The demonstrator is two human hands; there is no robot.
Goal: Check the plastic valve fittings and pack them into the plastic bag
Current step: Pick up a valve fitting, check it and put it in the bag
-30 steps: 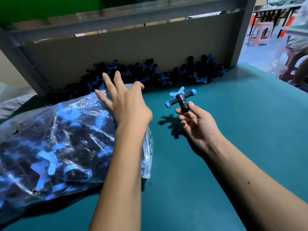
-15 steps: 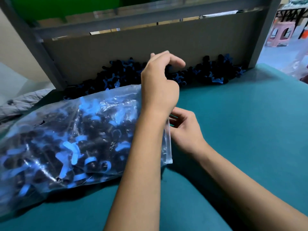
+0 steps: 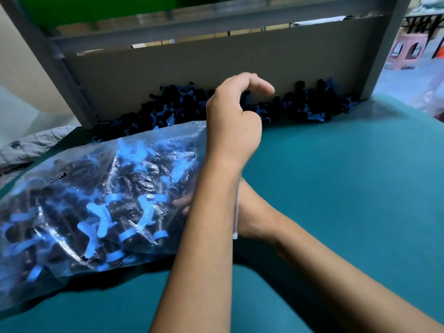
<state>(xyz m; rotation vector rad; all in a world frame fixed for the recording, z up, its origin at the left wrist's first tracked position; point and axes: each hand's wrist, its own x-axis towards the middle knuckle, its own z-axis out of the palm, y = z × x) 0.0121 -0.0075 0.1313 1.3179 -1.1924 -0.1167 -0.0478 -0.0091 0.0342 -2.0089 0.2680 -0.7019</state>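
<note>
We saw one clear plastic bag (image 3: 79, 207) lying on its side on the teal table (image 3: 336, 188), packed with black valve fittings (image 3: 134, 186) with light-blue handles; they were too many and too overlapped for us to count, though about ten blue handles showed plainly through the film. The bag's open mouth lay at the near right end, where the two forearms crossed.

Our right hand (image 3: 249, 212) reached from the right into that mouth, under the left forearm. Two of its fingertips (image 3: 182, 203) showed through the plastic just beside the fittings, but the rest of its fingers were hidden, so we could not tell how far it was open or whether it held a fitting. The bag's pale rim strip (image 3: 236, 212) lay across the back of this hand.

Our left hand (image 3: 234, 121) hung above the far right corner of the bag, its wrist bent and its fingers loosely curled forward, the thumb tucked under. Whether it pinched the film's edge beneath the palm we could not tell.

Beyond the left hand's fingertips, a second lot of fittings lay as one long loose pile (image 3: 240, 106) along the foot of a grey board (image 3: 216, 66), again too many to count. The board sat inside a grey metal frame (image 3: 384, 44). Far to the right of both hands, past the frame, one pink stool (image 3: 406, 51) stood on the floor, blurred. To the left of the bag, a grey quilted cloth (image 3: 31, 145) lay at the table's edge.
</note>
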